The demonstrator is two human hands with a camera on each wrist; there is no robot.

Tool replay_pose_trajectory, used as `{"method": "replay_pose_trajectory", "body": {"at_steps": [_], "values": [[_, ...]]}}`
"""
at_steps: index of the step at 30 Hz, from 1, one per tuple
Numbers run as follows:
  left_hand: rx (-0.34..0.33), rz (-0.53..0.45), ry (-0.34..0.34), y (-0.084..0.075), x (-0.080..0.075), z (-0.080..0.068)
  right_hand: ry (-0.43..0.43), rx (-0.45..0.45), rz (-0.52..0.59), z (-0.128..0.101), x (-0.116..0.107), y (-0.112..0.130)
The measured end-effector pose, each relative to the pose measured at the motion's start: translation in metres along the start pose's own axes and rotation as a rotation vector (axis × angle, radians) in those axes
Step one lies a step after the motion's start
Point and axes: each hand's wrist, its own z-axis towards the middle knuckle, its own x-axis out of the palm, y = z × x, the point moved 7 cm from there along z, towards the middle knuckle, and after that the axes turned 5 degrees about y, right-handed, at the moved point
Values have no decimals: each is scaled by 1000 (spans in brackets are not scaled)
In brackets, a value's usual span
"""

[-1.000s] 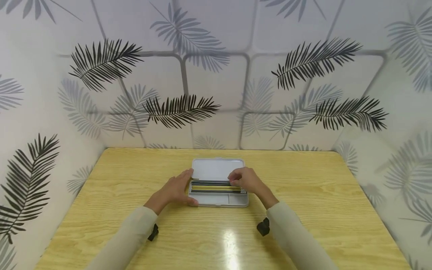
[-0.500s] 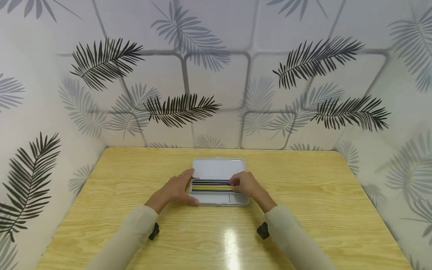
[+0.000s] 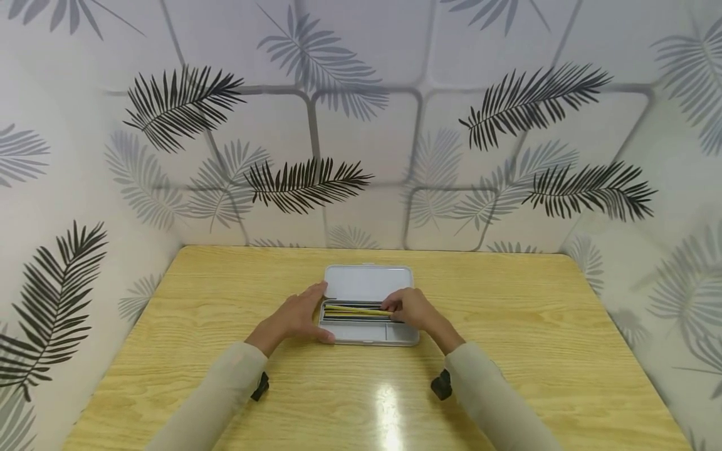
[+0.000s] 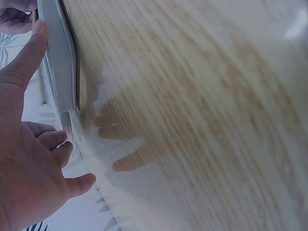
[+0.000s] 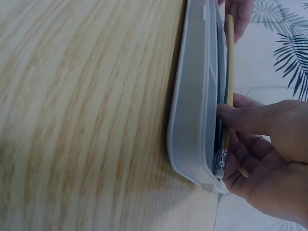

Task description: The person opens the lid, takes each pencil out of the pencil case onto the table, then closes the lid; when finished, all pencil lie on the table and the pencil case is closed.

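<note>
A pale pencil case (image 3: pixel 346 332) lies open on the table, its lid (image 3: pixel 369 282) folded back towards the wall. Along the case's rear compartment lie several dark and yellow pencils. One yellow pencil (image 3: pixel 356 309) slants across the others, its left end raised. My right hand (image 3: pixel 417 310) pinches this pencil near its right end; the right wrist view shows the thumb and fingers on the pencil (image 5: pixel 230 62). My left hand (image 3: pixel 292 316) spans the case's left end, fingers extended. In the left wrist view its thumb (image 4: pixel 30 55) rests against the case's front edge.
The front compartment of the case has a small divider (image 3: pixel 386 331). A wood-grain table (image 3: pixel 237 275) surrounds the case, with a leaf-patterned wall covering (image 3: pixel 366 213) behind and at both sides. A dark wrist device (image 3: pixel 442 384) sits under the right sleeve.
One yellow pencil, level among the others half a second ago, now slants with its left end lifted. My right fingers have closed in on it. My left hand keeps its place on the case.
</note>
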Motion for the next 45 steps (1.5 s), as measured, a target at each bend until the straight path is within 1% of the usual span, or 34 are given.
{"method": "replay_pose_trajectory", "body": {"at_steps": [4, 6, 10, 13, 18, 22, 25, 28, 31, 34, 35, 38, 41, 43, 45], "values": [[9, -3, 0, -1, 0, 1, -17, -55, -29, -6, -9, 0], [9, 0, 0, -1, -1, 1, -38, -53, -13, -10, -16, -2], [3, -3, 2, -2, -2, 1, -74, -36, 71, -20, -31, -11], [-3, -6, 5, -3, -2, 1, -77, -19, 156, -28, -40, -22], [1, -10, 5, -6, -4, -1, -57, 35, 279, -41, -45, -45], [-6, -3, 9, -6, -4, -1, -57, 103, 354, -53, -49, -60], [-19, 7, 16, -5, -4, 0, -68, 177, 379, -61, -50, -70], [-21, 4, 19, -3, -3, 0, -87, 251, 379, -69, -51, -79], [-19, 5, 20, -3, -2, 1, -104, 301, 331, -74, -51, -86], [-12, 7, 18, -3, -2, 1, -122, 332, 231, -78, -53, -90], [-9, 7, 17, -3, -2, 1, -127, 335, 176, -79, -54, -91], [-3, 1, 15, -4, -2, 2, -143, 325, -2, -80, -57, -89], [-2, -2, 15, -3, -1, 2, -160, 308, -136, -80, -58, -84], [-3, -6, 14, -3, 0, 2, -171, 303, -190, -80, -58, -82], [-6, -4, 14, -2, 0, 2, -174, 300, -221, -79, -58, -81]]}}
